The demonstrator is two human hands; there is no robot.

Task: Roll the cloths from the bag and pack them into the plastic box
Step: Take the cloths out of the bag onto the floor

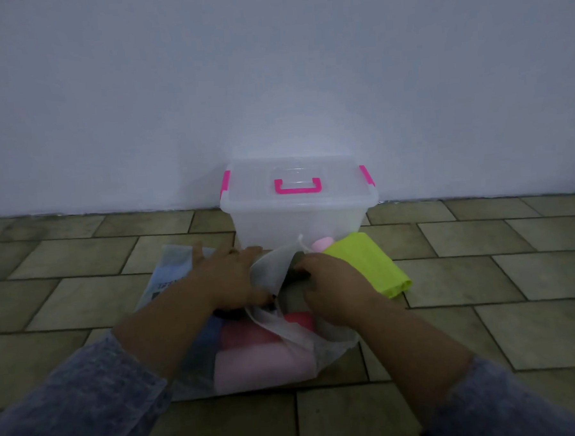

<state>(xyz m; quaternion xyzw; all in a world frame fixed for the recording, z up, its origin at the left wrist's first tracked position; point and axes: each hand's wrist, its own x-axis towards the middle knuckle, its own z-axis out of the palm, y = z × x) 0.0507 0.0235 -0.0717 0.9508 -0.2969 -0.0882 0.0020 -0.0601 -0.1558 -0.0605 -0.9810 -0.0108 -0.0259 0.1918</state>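
Beneath both hands, pink cloths [263,362] wait in the bag [269,272]. The left hand [226,277] presses flat on it; the right hand [336,292] grips a dark cloth [297,275] — a green cloth [371,263] lies just beyond. Farther on, the plastic box [296,217] is lidded — packing seems barely begun.

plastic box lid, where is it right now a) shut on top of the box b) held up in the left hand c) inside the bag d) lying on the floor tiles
a: the clear lid with its pink handle sits flat on top of the plastic box.
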